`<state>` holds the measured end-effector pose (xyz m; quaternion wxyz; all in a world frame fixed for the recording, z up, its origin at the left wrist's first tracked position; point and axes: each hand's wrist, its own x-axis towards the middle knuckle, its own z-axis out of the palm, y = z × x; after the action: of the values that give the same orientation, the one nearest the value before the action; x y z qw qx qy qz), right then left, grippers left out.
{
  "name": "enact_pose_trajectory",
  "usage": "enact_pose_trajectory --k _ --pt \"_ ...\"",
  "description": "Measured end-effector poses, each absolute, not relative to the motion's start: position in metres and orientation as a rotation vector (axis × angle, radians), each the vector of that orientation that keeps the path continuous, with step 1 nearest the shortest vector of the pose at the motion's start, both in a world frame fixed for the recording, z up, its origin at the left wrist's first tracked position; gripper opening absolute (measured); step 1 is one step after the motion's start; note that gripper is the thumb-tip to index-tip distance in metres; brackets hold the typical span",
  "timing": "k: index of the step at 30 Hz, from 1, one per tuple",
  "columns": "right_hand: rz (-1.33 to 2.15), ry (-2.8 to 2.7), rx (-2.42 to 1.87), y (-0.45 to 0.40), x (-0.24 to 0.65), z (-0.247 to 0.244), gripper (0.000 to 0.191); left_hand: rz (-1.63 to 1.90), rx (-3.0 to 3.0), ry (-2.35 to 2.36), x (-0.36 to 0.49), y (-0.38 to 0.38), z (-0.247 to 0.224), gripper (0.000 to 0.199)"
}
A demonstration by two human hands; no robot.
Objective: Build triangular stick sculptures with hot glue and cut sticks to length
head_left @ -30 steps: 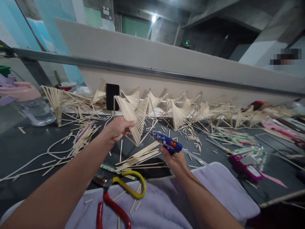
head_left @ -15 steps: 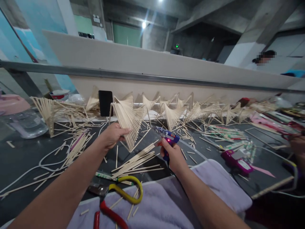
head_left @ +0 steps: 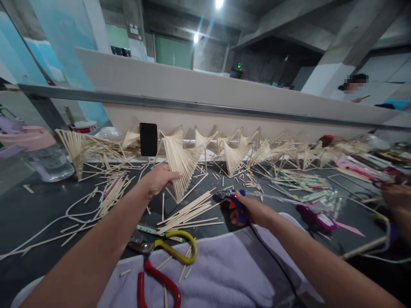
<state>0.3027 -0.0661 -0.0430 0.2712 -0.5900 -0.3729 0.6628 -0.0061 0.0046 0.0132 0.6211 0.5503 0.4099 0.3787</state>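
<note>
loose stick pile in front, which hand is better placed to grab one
Left, probably. The right hand is wrapped around the glue gun. The left hand only steadies the stick fan, just above the loose sticks.

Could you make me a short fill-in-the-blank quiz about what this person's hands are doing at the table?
1. The left hand holds a fan-shaped piece made of thin wooden ____.
2. The right hand grips a blue glue ____.
3. The pliers near the lavender towel have one red handle and one ____ handle.

Missing words: sticks; gun; yellow
</note>
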Motion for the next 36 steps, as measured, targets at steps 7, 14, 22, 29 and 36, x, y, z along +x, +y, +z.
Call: enact_pose_trajectory --k 7,14,22,29,36 --pt "1.145 -1.792 -2.216 -0.056 0.326 -0.029 0.049 0.828 1.296 0.940 -0.004 0.003 0.011 0.025" --pt "1.013 -1.560 -1.400 -0.067 0.246 -0.013 0.033 0.764 1.300 0.911 0.005 -0.004 0.009 0.026" --pt "1.256 -1.259 -1.021 -0.056 0.184 -0.027 0.033 0.705 1.340 0.929 0.025 -0.014 0.003 0.029" --pt "1.218 -1.150 -1.016 -0.057 0.183 -0.042 0.025 0.658 1.282 0.897 0.035 -0.016 -0.004 0.026" --pt "1.155 -1.142 -1.029 -0.059 0.180 -0.041 0.021 0.696 1.288 0.931 0.040 -0.019 -0.005 0.019"
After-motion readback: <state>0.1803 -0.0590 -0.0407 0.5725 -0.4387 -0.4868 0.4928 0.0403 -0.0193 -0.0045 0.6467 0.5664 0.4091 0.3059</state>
